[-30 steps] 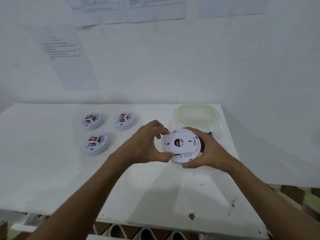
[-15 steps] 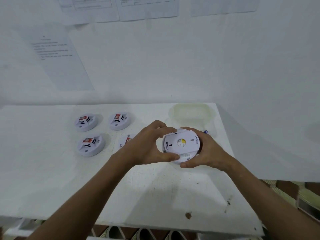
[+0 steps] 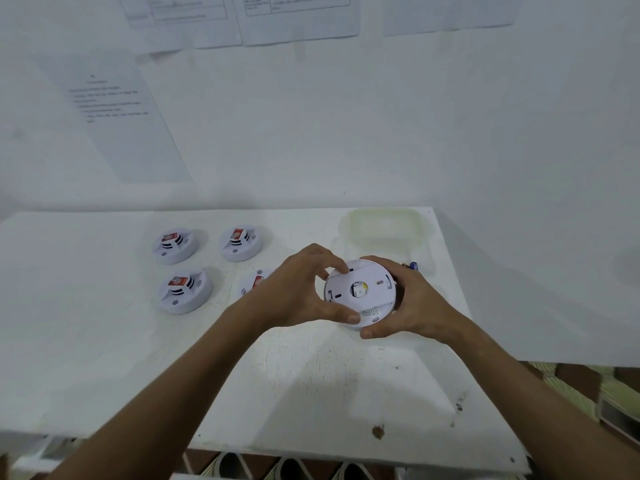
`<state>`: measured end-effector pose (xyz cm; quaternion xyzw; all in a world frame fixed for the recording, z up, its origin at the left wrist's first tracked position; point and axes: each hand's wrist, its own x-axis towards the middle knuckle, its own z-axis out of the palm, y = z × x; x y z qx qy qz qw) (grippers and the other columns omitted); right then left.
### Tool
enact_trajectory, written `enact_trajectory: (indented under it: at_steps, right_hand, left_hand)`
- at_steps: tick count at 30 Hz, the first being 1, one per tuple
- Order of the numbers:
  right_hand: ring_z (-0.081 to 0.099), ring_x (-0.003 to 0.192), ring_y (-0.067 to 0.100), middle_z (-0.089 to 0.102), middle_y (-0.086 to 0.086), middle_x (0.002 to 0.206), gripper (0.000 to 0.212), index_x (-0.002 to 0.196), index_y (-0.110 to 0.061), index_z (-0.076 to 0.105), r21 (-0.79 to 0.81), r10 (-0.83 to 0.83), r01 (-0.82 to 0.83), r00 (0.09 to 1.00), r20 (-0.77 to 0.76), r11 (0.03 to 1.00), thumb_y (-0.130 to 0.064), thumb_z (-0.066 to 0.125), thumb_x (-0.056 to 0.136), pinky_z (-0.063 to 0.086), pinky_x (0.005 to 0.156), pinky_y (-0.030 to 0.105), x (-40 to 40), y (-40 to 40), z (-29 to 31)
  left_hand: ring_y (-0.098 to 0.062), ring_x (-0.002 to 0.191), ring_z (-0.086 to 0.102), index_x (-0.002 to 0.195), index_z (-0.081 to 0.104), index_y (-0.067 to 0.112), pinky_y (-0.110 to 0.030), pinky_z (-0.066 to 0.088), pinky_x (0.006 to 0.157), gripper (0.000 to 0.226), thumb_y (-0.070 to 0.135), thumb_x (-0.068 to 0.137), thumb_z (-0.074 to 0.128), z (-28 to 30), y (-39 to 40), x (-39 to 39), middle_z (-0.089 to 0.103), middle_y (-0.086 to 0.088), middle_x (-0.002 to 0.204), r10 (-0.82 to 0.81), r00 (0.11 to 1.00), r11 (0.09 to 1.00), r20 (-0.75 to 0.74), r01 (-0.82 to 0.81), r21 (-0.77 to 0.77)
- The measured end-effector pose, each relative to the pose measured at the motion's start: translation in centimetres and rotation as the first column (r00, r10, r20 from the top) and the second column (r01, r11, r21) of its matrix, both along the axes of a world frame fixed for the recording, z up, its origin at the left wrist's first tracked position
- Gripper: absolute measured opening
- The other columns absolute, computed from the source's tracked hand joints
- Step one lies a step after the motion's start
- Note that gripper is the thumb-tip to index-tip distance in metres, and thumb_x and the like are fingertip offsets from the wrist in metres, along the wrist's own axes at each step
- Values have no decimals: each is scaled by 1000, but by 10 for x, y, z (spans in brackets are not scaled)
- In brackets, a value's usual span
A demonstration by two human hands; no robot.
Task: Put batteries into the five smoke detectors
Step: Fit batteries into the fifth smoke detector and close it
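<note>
So both hands are on one smoke detector (image 3: pixel 360 294) at centre frame, back side up: the left hand (image 3: pixel 298 289) pinches the back plate, the right hand (image 3: pixel 412 299) cups the body, probably to twist it. Four more detectors (image 3: pixel 181 291) wait at left on the desk (image 3: pixel 311 382); a battery (image 3: pixel 412 265) and a tub (image 3: pixel 386 226) sit behind.

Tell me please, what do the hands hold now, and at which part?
Both hold one smoke detector, back side up, by its round rim: the left hand at the left edge, the right hand around the right edge.
</note>
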<state>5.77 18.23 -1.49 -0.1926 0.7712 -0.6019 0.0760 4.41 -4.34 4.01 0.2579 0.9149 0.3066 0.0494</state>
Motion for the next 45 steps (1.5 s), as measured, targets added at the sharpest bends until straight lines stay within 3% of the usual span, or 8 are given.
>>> enact_trajectory:
  at_steps: [8, 17, 22, 25, 30, 38, 42, 45]
  right_hand:
    - [62, 111, 12, 66, -10, 117, 92, 132, -22, 56, -7, 10, -10, 1000, 13, 1000, 4, 94, 52, 55, 81, 23, 0, 1, 1]
    - [62, 113, 11, 66, -10, 119, 90, 130, -22, 58, -3, 6, -6, 1000, -5, 1000, 2, 95, 52, 54, 84, 21, -1, 2, 0]
    - [60, 115, 13, 65, -9, 121, 93, 134, -21, 55, 18, 1, -1, 1000, -4, 1000, -9, 96, 52, 54, 85, 22, -2, 5, 0]
    - [60, 115, 13, 65, -9, 121, 93, 134, -23, 55, 17, 1, -1, 1000, 4, 1000, -11, 95, 51, 54, 85, 22, -2, 4, 1]
    - [61, 113, 11, 66, -7, 119, 89, 132, -19, 57, -6, 44, -44, 999, 16, 999, 3, 93, 54, 55, 83, 22, -3, 6, 5]
    - [61, 113, 21, 66, 0, 119, 86, 130, -16, 58, -24, 108, -107, 994, 32, 994, -2, 92, 52, 56, 85, 28, -7, 1, 10]
    - [60, 117, 20, 64, -1, 124, 91, 134, -17, 55, -30, 121, -120, 992, 37, 992, 0, 92, 53, 55, 87, 30, -13, -7, 10]
    - [58, 121, 18, 63, -2, 127, 92, 136, -19, 53, -47, 113, -110, 993, 45, 993, 1, 91, 55, 56, 90, 32, -18, -15, 12]
  left_hand:
    - [-10, 105, 52, 126, 61, 30, -21, 52, 78, 67, 58, 68, 78, -2, 8, 5, 53, 9, 119, 41, 999, 999, -25, -42, -21]
    - [-10, 95, 56, 124, 64, 24, -25, 52, 82, 69, 56, 65, 81, 1, 15, 2, 57, 6, 120, 59, 998, 996, -1, -59, -71]
    - [-7, 92, 56, 131, 58, 28, -9, 45, 69, 70, 51, 69, 81, -1, 11, -1, 54, 7, 124, 19, 999, 997, 40, -16, -78]
    - [-8, 93, 57, 132, 56, 28, -9, 45, 70, 70, 44, 69, 83, -2, 9, -2, 54, 6, 124, -8, 999, 997, 45, 12, -73]
    - [-6, 93, 57, 132, 56, 31, -7, 43, 64, 69, 36, 68, 82, -1, 6, -1, 52, 10, 116, -34, 999, 997, 23, 35, -74]
    - [-5, 86, 53, 133, 56, 30, -10, 45, 68, 71, 37, 68, 82, 1, -6, -2, 47, 8, 115, -91, 996, 991, 25, 93, -94]
    - [-6, 93, 56, 133, 53, 36, -15, 51, 73, 71, 38, 67, 81, -2, -17, -4, 47, 12, 114, -73, 997, 996, 25, 74, -46]
    - [-3, 97, 61, 134, 45, 45, -22, 56, 74, 80, 48, 62, 79, -4, -30, -4, 50, 17, 118, -11, 993, 992, 119, -4, 126]
